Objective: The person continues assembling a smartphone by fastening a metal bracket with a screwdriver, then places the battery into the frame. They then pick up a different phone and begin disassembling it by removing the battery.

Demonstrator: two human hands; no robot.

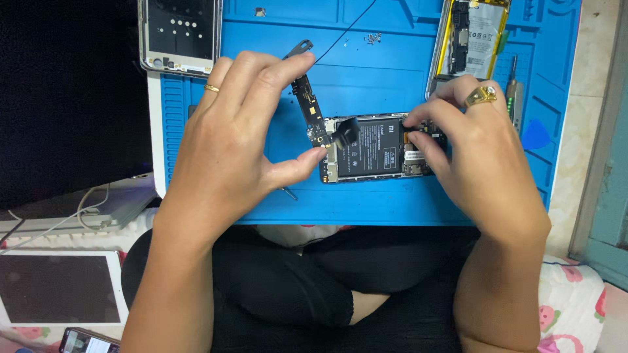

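Observation:
An opened phone (373, 149) with its black battery showing lies on a blue work mat (366, 202). My left hand (229, 137) pinches a narrow dark circuit board strip (309, 104) between thumb and forefinger, lifted at the phone's left end. My right hand (477, 157) rests on the phone's right end, its fingertips pressing on the parts there. Both hands wear gold rings.
A second opened phone (470, 39) with a yellow-edged battery lies at the mat's top right, a phone frame (178, 36) at top left. Small screws (373, 38), a screwdriver (513, 98) and a blue pick (535, 135) lie on the mat. A tablet (59, 287) sits lower left.

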